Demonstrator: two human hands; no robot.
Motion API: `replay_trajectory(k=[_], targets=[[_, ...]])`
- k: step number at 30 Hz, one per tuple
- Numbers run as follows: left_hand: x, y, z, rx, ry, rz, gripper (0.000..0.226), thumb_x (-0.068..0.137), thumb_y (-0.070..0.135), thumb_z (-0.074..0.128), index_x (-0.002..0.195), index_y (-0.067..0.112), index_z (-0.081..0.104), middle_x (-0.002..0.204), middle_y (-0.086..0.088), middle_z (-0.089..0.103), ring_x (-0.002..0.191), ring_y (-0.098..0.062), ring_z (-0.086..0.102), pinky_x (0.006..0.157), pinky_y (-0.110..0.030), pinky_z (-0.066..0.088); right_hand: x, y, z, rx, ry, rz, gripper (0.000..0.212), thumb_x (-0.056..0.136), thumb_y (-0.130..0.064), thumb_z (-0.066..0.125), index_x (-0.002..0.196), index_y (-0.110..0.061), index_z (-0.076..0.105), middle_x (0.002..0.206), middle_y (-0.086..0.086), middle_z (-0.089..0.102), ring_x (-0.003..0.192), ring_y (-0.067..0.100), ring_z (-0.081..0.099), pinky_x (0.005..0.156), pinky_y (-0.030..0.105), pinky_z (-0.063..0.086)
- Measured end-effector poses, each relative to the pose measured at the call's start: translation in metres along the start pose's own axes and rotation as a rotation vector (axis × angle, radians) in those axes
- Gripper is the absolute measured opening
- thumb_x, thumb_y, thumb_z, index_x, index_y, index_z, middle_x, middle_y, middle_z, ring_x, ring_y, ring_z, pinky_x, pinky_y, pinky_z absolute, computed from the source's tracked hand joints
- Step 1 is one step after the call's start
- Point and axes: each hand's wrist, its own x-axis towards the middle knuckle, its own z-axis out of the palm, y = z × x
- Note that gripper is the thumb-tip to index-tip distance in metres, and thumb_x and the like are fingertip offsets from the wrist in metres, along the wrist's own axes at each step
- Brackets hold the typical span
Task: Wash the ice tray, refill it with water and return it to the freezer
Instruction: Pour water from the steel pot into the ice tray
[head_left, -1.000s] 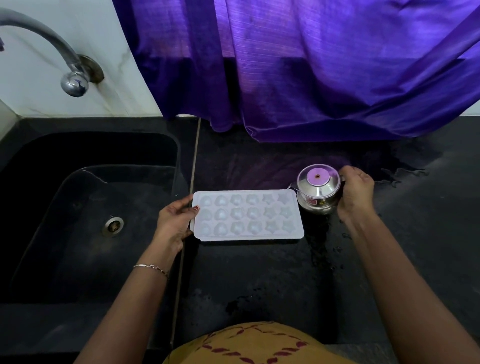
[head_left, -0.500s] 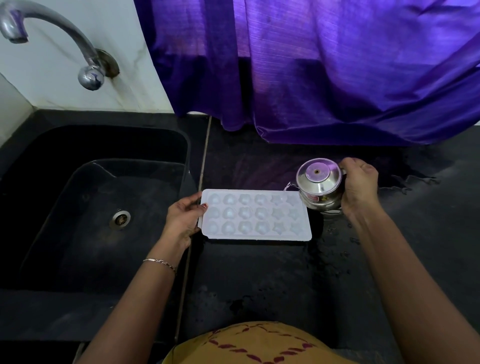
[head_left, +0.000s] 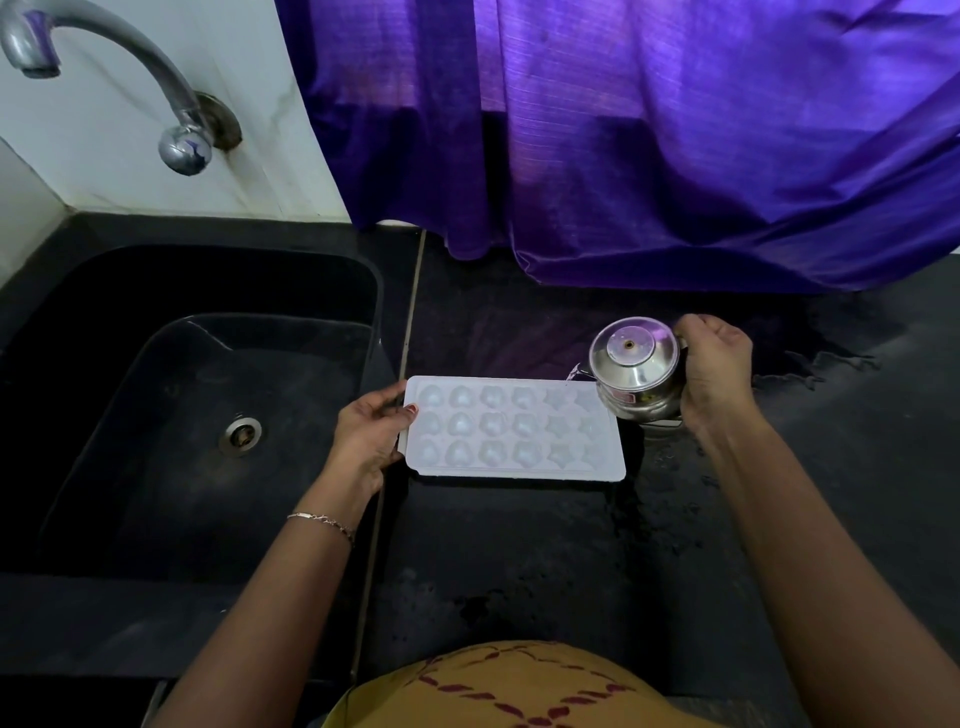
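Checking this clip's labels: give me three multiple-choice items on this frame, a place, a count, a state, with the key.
1. The ice tray lies: A on the black counter, right of the sink; B inside the sink; C under the tap.
2. Its rows of cells: A two; B three; C five.
3. The right grip: A hangs empty; B rests on the tray; C holds a steel kettle.
Key: 1 A, it lies flat beside the basin; 2 B, three rows show; 3 C, fingers curl round the kettle.

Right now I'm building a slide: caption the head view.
Left hand steadies the ice tray; right hand holds a steel pot at its corner.
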Motion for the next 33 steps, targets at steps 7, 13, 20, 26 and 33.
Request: replay_trajectory(k=[7,13,20,26,33], targets=[[-0.001,0.0,0.0,0.009,0.006,0.002,0.037,0.091,0.0,0.062,0.126,0.011,0.062,0.086,-0.002,0.063,0.057,0.001,0.066,0.038,-0.011,0.044,-0.002,-0.002,0.001,0.006,-0.002,0.003,0.032,0.079,0.0,0.051,0.055,-0.019,0.041,0.044,-0.011,0.039,0.046,0.007,0.037,0.047,0.022,0.033],[-0.001,0.0,0.0,0.0,0.008,-0.002,0.036,0.091,0.002,0.062,0.126,0.012,0.062,0.101,-0.009,0.066,0.074,-0.006,0.063,0.038,-0.011,0.044,-0.004,-0.004,0.003,0.068,0.017,0.038,0.032,0.08,0.002,0.05,0.057,-0.018,0.04,0.053,-0.004,0.039,0.05,0.009,0.038,0.051,0.025,0.033],[-0.002,0.0,0.0,-0.011,0.016,-0.004,0.034,0.091,0.001,0.062,0.122,0.014,0.064,0.087,0.002,0.066,0.064,-0.003,0.066,0.039,-0.012,0.045,-0.009,-0.008,0.018,0.143,-0.017,0.069,0.034,0.079,0.004,0.05,0.055,-0.017,0.038,0.048,-0.007,0.039,0.044,0.007,0.037,0.045,0.019,0.034],[0.001,-0.001,-0.002,-0.023,0.021,-0.003,0.035,0.09,0.001,0.063,0.122,0.014,0.065,0.089,0.002,0.068,0.072,-0.007,0.067,0.044,-0.016,0.049,-0.012,-0.006,0.029,0.023,-0.06,0.05,0.03,0.078,0.001,0.051,0.056,-0.017,0.043,0.053,-0.004,0.04,0.048,0.007,0.039,0.048,0.021,0.036],[0.001,-0.002,-0.002,-0.027,0.015,0.005,0.035,0.09,0.0,0.063,0.123,0.013,0.064,0.093,-0.005,0.069,0.067,-0.006,0.067,0.043,-0.016,0.048,-0.012,-0.007,0.031,-0.029,-0.082,0.026,0.031,0.079,0.0,0.052,0.055,-0.017,0.044,0.05,-0.005,0.042,0.047,0.007,0.039,0.049,0.022,0.037]])
